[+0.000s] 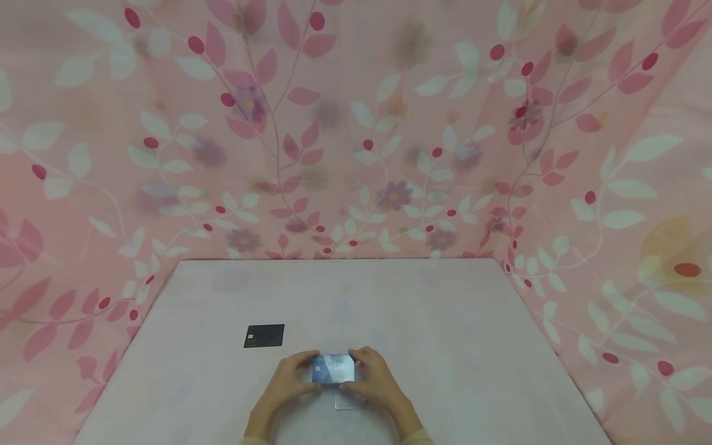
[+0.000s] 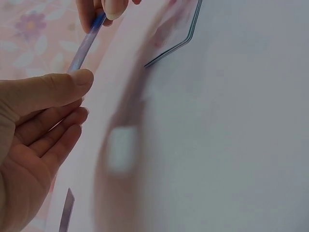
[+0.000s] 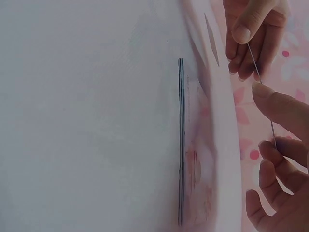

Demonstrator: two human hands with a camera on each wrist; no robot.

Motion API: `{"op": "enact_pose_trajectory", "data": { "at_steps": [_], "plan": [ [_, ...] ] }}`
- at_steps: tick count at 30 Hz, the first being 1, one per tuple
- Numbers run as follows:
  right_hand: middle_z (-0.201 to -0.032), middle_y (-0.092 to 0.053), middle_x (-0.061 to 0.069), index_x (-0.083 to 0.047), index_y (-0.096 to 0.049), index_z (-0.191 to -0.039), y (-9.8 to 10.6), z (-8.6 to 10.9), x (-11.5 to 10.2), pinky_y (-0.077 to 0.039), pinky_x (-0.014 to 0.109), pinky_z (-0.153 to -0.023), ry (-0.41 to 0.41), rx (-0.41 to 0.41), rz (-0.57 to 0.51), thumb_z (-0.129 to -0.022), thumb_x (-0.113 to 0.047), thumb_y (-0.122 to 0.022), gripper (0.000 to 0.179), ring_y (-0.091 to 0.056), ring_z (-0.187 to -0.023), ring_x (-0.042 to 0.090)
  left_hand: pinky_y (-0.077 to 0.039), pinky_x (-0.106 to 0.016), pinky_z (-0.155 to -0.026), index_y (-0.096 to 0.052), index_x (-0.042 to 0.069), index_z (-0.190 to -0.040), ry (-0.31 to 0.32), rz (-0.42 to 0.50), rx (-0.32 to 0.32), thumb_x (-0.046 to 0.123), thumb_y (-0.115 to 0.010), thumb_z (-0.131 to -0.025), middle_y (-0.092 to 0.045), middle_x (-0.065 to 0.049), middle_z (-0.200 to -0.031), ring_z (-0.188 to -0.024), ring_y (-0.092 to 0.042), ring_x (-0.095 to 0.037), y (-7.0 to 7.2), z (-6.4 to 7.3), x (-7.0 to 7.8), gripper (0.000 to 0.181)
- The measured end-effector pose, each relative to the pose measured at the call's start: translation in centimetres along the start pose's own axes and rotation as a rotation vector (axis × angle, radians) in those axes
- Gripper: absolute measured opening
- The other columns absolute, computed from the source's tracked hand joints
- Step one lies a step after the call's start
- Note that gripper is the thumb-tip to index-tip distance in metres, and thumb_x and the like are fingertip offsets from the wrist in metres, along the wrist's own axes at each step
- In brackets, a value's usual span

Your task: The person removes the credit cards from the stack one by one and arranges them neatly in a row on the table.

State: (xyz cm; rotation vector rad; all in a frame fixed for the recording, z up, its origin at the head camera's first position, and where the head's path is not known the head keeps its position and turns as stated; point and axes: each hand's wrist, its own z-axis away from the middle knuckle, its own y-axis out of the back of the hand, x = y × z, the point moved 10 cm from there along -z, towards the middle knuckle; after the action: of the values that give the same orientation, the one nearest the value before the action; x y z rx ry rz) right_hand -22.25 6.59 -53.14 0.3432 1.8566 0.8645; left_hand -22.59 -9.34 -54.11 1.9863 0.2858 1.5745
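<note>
A blue bank card (image 1: 332, 369) with a chip at its left end is held up by both hands, its face toward the head camera. My left hand (image 1: 289, 378) pinches the left end between thumb and fingers. At the opposite end my right hand (image 1: 375, 378) pinches the card the same way. Both wrist views show the card nearly edge-on, as a thin strip (image 2: 87, 46) in the left one. Below the hands lies a shiny, flat rectangular piece (image 3: 181, 145) with layered dark edges, partly hidden by my right hand in the head view.
A black card (image 1: 264, 335) with a chip lies flat on the white table (image 1: 445, 346), left of and beyond the hands. Pink floral fabric (image 1: 356, 123) stands as walls behind the table and along both sides.
</note>
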Motion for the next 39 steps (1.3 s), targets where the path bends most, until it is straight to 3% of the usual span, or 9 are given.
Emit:
{"op": "enact_pose_trajectory", "data": {
  "at_steps": [9,17,23,39],
  "plan": [
    [-0.098,-0.059,0.004,0.004,-0.058,-0.121,-0.4,-1.9,-0.9,-0.048,0.027,-0.077,0.047,0.007,0.053,-0.07,-0.031,-0.081,0.066,-0.056,-0.087,0.016,-0.047,-0.05,-0.086,-0.059,-0.006,-0.117,-0.011,-0.028,0.017,0.004,-0.084,-0.058,-0.063,-0.022,-0.113,-0.099,-0.062,-0.038,1.7,-1.2,-0.8,0.065],
    [-0.098,-0.058,0.007,0.006,-0.058,-0.121,-1.3,-3.9,-0.9,-0.048,0.027,-0.075,0.069,0.021,0.083,-0.071,-0.03,-0.081,0.065,-0.056,-0.086,0.018,-0.048,-0.049,-0.087,-0.058,-0.005,-0.118,0.016,-0.034,0.017,0.0,-0.082,-0.06,-0.064,-0.023,-0.109,-0.1,-0.061,-0.039,3.0,-2.5,-1.9,0.064],
    [-0.099,-0.057,0.008,0.006,-0.056,-0.123,-1.9,-5.8,-0.5,-0.048,0.026,-0.076,0.033,0.009,0.056,-0.072,-0.027,-0.081,0.065,-0.054,-0.088,0.017,-0.048,-0.048,-0.088,-0.059,-0.004,-0.118,0.074,-0.065,0.048,-0.003,-0.081,-0.06,-0.065,-0.021,-0.108,-0.1,-0.061,-0.038,4.0,-3.6,-2.8,0.062],
    [-0.096,-0.057,0.009,0.005,-0.058,-0.121,-3.3,-8.7,0.8,-0.046,0.027,-0.074,0.002,0.008,0.061,-0.068,-0.027,-0.083,0.067,-0.052,-0.084,0.018,-0.047,-0.048,-0.088,-0.058,-0.009,-0.116,0.078,-0.081,0.061,-0.008,-0.08,-0.059,-0.063,-0.022,-0.106,-0.099,-0.06,-0.039,5.2,-5.8,-4.4,0.061]
  ]
}}
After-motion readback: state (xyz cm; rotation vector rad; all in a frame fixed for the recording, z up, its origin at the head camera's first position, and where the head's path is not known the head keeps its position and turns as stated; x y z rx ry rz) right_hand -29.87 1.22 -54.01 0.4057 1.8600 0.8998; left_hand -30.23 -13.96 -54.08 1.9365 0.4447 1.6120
